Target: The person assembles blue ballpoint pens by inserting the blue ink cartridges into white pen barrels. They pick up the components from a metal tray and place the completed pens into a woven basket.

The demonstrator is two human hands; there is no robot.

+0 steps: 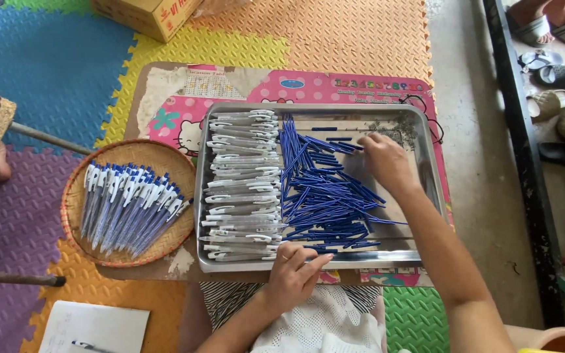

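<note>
We are working over the steel tray [426,196]: clear pen barrels [243,186] stacked at left, blue refills [325,196] piled at centre. Step looks like refill pickup. R hand [387,163] is pinching at refills, grip unclear; L hand [293,271] is resting loosely curled on the tray edge, holding nothing. Next move prob. needs one refill isolated. Finished pens [129,209] are lying in the basket [76,222].

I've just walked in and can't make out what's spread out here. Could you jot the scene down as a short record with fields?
Setting: low pink board on coloured foam floor mats
Metal tray: clear pen barrels stacked on its left side, blue refills piled in the middle
Left hand: at the tray's near edge, fingers touching the refills
Right hand: reaching into the refill pile near the tray's far side
Woven basket: left of the tray, holds assembled blue-and-white pens
Also nearby: cardboard box, sandals
</note>
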